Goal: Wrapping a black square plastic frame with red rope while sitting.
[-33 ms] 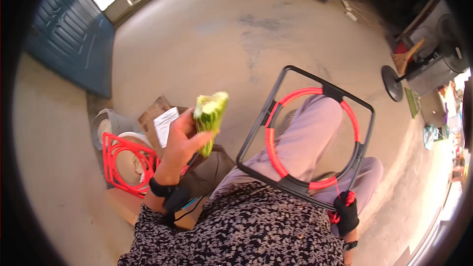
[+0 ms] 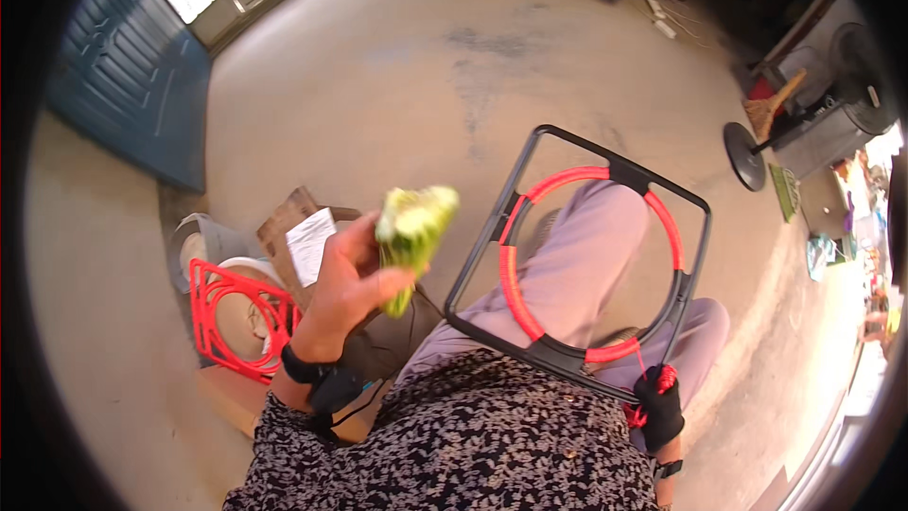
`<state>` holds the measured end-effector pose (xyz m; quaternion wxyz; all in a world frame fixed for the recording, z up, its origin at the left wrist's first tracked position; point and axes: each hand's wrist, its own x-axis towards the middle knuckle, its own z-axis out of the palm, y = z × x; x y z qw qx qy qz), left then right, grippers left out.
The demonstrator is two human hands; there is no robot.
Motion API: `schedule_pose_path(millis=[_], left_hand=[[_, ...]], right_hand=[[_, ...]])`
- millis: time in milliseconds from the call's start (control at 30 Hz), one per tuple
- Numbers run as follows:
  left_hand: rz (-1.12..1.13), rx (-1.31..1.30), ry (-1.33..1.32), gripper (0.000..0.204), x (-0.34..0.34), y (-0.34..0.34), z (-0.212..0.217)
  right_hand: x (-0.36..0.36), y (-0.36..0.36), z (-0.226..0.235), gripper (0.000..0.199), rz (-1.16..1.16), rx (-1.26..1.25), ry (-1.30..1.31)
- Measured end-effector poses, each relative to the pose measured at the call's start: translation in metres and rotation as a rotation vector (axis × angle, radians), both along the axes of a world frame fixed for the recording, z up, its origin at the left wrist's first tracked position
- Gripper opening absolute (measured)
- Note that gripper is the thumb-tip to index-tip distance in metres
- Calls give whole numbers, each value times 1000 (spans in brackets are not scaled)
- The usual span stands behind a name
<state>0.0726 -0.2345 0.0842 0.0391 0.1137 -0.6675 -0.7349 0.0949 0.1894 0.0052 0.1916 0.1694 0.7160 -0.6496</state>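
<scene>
My left hand (image 2: 342, 276) is closed around a blurred yellow-green bundle (image 2: 416, 222), thick and pale at the top, narrowing below the fingers; it looks like a hank of cord. Across my thighs lies a black square frame (image 2: 579, 140) with a ring inside it, parts of the ring wrapped in red cord (image 2: 512, 284). My right hand (image 2: 662, 412), in a black fingerless glove, is closed on a bunch of red cord (image 2: 668, 378) at the frame's near right corner. A red strand runs from there up to the ring.
On my left a red frame (image 2: 200, 317) leans over a round container, beside a grey bucket (image 2: 194, 246), a cardboard piece (image 2: 284, 218) and a white sheet (image 2: 309, 244). A standing fan (image 2: 744, 157) and broom (image 2: 776, 106) are at the right, a blue door (image 2: 132, 66) far left.
My left hand has tipped the yellow-green bundle, its top now further right and slightly lower. The whole view has shifted a little. My right hand keeps its hold at the frame corner.
</scene>
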Motion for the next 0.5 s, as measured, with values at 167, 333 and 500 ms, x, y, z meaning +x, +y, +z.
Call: schedule_pose_path(millis=[167, 333, 500], left_hand=[[-833, 92, 363, 60, -18, 36, 55], [-687, 277, 784, 44, -12, 96, 65], [-778, 276, 973, 47, -18, 102, 69]], right_hand=[[0, -5, 13, 16, 172, 240, 92], [0, -1, 10, 10, 219, 333, 181], [7, 12, 6, 12, 602, 711, 627]])
